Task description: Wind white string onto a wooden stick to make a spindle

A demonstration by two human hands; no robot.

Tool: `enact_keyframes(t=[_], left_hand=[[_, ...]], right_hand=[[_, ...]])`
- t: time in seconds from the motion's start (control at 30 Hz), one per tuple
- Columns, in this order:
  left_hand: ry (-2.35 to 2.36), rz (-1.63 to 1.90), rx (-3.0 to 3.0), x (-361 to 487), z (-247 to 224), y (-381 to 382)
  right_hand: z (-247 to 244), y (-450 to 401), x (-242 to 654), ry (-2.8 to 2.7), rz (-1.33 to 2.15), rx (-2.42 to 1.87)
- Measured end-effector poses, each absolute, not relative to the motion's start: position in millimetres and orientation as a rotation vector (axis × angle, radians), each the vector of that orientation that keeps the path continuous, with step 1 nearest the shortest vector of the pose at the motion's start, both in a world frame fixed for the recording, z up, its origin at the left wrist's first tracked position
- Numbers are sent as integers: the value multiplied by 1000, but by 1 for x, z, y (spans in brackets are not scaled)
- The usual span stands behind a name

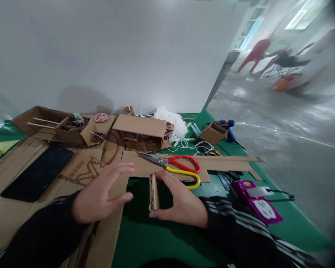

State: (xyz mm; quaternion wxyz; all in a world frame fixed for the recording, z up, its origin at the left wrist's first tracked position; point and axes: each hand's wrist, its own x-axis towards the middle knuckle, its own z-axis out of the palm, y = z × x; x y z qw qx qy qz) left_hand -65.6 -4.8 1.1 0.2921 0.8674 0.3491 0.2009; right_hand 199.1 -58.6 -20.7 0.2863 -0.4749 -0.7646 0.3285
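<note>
Holding a little block of layered cardboard point(153, 192) in our right hand point(181, 201), thumb on the near end and fingers closed on the far end. The block's over the green table point(145, 242), and we can't tell if its underside touches down. Our left hand point(96, 197) is off to the block's left, clear of it, fingers open and thumb apart, kinda blurry.

Just past our right hand there's a pair of scissors point(164, 162), blades pointing left, one handle red and one yellow, lying partly on a cardboard strip point(226, 163). Over by our right sleeve we've got a purple box point(251, 204) with a white plug point(258, 191) on it. Left side, a black tablet or phone point(39, 173) lies on a big cardboard sheet point(111, 223).

Further back we see a cardboard box point(142, 124), a messy pile of white string point(171, 123), a small open box point(213, 133) and a blue glue gun point(230, 130). Behind all that, a white panel point(114, 56), plus some blurry people point(257, 54) off right.
</note>
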Motion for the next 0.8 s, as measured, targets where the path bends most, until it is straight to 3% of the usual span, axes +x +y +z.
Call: enact_keyframes(t=[0.17,0.3,0.57,0.8], left_hand=[[1190,77,2614,-140,-5,22],[1307,-289,2660,-147,-8,38],[1243,-358,2823,-118,15,37],[1504,-478,2921,-140,64,22]], right_hand=[[-21,-58,203,-2267,872,-1262],[-26,-59,202,-2477,801,-1258],[-34,-65,202,-2589,639,-1270],[-31,-69,205,-2548,637,-1286]])
